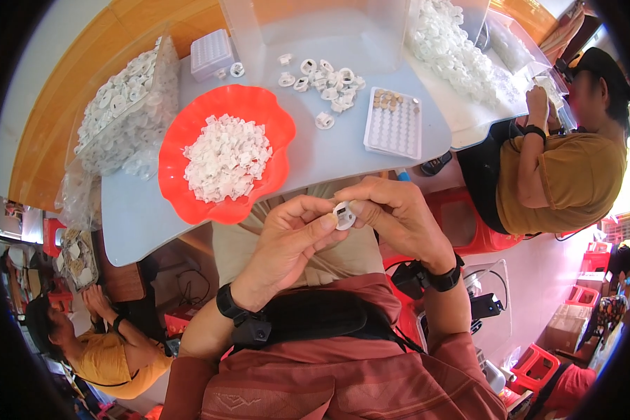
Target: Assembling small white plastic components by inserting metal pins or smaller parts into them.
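A small round white plastic part [344, 216] with a dark slot is pinched between my two hands, above my lap at the table's near edge. My left hand [297, 227] grips its left side with thumb and forefinger. From the right, my right hand [392, 213] pinches it the same way, its fingertips at the upper edge. Just ahead on the left stands a red wavy-rimmed bowl [281, 122] full of small white plastic pieces [227, 157]. Loose round white parts [339, 84] lie in a cluster at the table's far middle.
A white tray [393, 143] holds several small tan pieces at the table's right. Clear bins of white parts [129, 105] stand at left and far right. One person [567, 154] sits at right, another [112, 343] at lower left. Red stools [462, 217] stand beside the table [136, 224].
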`<state>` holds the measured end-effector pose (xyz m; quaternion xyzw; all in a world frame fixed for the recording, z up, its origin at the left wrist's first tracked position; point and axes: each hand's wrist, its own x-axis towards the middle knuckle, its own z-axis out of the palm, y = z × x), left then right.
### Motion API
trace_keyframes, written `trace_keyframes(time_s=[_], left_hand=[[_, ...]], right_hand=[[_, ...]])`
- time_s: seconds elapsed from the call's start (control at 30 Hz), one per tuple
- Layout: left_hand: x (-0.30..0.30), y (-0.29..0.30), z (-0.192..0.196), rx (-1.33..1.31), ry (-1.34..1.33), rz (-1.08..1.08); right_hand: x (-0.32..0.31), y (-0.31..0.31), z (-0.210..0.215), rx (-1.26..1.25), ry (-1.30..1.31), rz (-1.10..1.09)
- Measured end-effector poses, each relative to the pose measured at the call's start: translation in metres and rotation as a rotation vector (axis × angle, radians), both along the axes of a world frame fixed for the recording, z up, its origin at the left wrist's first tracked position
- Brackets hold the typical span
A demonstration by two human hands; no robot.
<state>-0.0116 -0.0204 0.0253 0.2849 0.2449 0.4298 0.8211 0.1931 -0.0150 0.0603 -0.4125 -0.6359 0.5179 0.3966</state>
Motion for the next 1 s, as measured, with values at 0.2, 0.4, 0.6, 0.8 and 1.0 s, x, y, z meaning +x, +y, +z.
trace_keyframes(time_s=[0.2, 0.4, 0.6, 0.8, 1.0], left_hand=[[0.001, 0.000, -0.002, 0.014, 0.012, 0.005], [0.003, -0.001, -0.003, -0.001, 0.013, 0.030], [0.001, 0.001, -0.009, -0.011, -0.018, 0.027], [0.002, 0.001, -0.013, -0.032, -0.050, 0.032], [0.003, 0.002, -0.017, -0.031, -0.078, 0.043]], right_hand=[[0.000, 0.001, -0.002, 0.119, -0.079, -0.009], [0.010, 0.006, 0.010, 0.175, -0.209, -0.111], [0.050, 0.047, 0.009, 0.244, -0.357, -0.529], [0.092, 0.093, -0.013, 0.332, -0.623, -0.659], [0.102, 0.106, -0.025, 0.370, -0.796, -0.658]])
